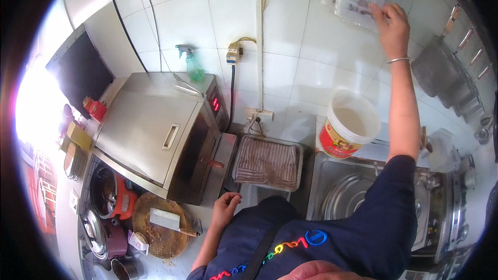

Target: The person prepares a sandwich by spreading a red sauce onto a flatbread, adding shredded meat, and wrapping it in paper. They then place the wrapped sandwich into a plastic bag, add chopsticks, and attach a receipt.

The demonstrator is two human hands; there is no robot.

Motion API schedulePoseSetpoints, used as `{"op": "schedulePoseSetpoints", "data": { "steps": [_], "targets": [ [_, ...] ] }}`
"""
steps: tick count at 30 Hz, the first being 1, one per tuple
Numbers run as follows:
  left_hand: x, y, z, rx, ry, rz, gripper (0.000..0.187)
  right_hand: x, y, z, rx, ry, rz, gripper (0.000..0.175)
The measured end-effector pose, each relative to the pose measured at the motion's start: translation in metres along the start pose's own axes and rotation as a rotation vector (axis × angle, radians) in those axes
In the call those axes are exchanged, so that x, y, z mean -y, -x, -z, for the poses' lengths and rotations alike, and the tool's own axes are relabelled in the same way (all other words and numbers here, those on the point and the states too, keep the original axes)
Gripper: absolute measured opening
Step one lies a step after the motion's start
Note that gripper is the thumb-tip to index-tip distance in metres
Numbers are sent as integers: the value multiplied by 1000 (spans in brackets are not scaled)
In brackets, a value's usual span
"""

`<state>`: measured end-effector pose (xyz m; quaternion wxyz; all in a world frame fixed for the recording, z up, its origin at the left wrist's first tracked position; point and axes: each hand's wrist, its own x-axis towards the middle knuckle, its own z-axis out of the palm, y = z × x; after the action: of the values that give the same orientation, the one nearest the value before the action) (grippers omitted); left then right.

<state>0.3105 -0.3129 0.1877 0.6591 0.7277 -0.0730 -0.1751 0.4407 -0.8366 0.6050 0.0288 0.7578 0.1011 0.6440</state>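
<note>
Up at the tiled wall, my right hand [391, 27] pinches the edge of a clear plastic bag [356, 2] with dark print or contents. My left hand [225, 208] hangs low before my body with its fingers curled, and a small dark tip shows by them; I cannot tell whether it is held. Nearest to that hand is a shallow tray [300, 163] covered by a brown striped cloth [268, 163]. A white plastic bucket [342, 136] with a red and yellow label stands below my right arm, beside the steel sink [317, 186].
A steel countertop oven [144, 124] carries tongs [188, 85] and a green spray bottle [194, 66]. On a round wooden chopping board [155, 245] lies a cleaver [165, 219]. Pots [116, 241] crowd the left, and strainers [435, 66] hang at the right.
</note>
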Motion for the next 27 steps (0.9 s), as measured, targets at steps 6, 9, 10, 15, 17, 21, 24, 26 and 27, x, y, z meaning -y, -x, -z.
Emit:
{"op": "schedulePoseSetpoints", "data": {
  "steps": [6, 9, 10, 15, 17, 21, 24, 26, 27],
  "targets": [
    [-11, -15, -5, 42, -113, -28, 22, 22, -7, 10, 104, 26, 71, 14],
    [-23, -23, -5, 19, -177, -80, 22, 58, 29, 2, 519, -44, -21, 15],
    [-28, -26, -5, 22, -159, -102, 22, 70, 39, -1, 636, -156, -102, 15],
    [-59, -41, -13, 24, -36, -250, 27, 188, 132, -25, 958, -725, -346, 16],
    [-68, -39, -18, -29, 28, -331, 32, 253, 171, -31, 1145, -1052, -300, 15],
    [-70, -28, -17, -163, 441, -327, 38, 378, 232, -31, 1261, -1590, -401, 23],
    [-58, -9, 0, -463, 785, -115, 31, 439, 254, -27, 1152, -1718, -425, 30],
    [-46, 17, 12, -608, 852, -144, 28, 464, 263, -20, 1173, -1872, -502, 31],
    [-41, 32, 17, -655, 875, -180, 27, 472, 267, -20, 1193, -1886, -476, 31]
  ]
}}
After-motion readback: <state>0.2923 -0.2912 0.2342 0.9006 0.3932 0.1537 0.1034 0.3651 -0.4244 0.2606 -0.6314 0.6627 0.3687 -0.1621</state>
